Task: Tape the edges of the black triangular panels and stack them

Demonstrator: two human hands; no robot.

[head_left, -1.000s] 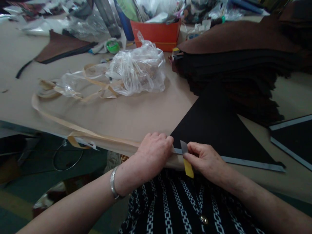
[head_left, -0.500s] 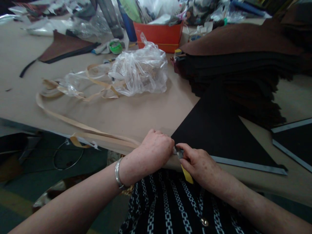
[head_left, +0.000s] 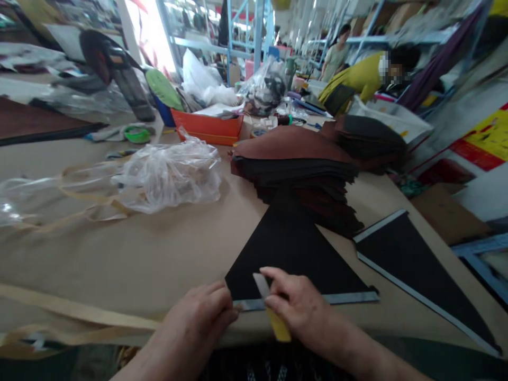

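Note:
My right hand (head_left: 297,307) is shut on a craft knife with a yellow handle (head_left: 279,325), and its pale blade (head_left: 261,284) rises above the fingers. The blade sits over the lower edge of a black triangular sheet (head_left: 286,259). A grey strip (head_left: 349,298) runs along that edge. My left hand (head_left: 200,317) is at the strip's left end, with a tan strip (head_left: 71,311) trailing left from it across the table. Where the tan strip meets my fingers is partly hidden.
A pile of black and brown sheets (head_left: 293,174) lies just beyond the triangle, and another grey-edged black triangle (head_left: 413,275) lies to the right. A plastic bag (head_left: 170,180) and an orange crate (head_left: 208,127) stand further back. A person in a yellow top (head_left: 359,79) leans in the background.
The view has tilted up, showing the workshop, and my hands sit lower in the picture. The knife blade, mostly hidden half a second ago, now shows above my right fingers.

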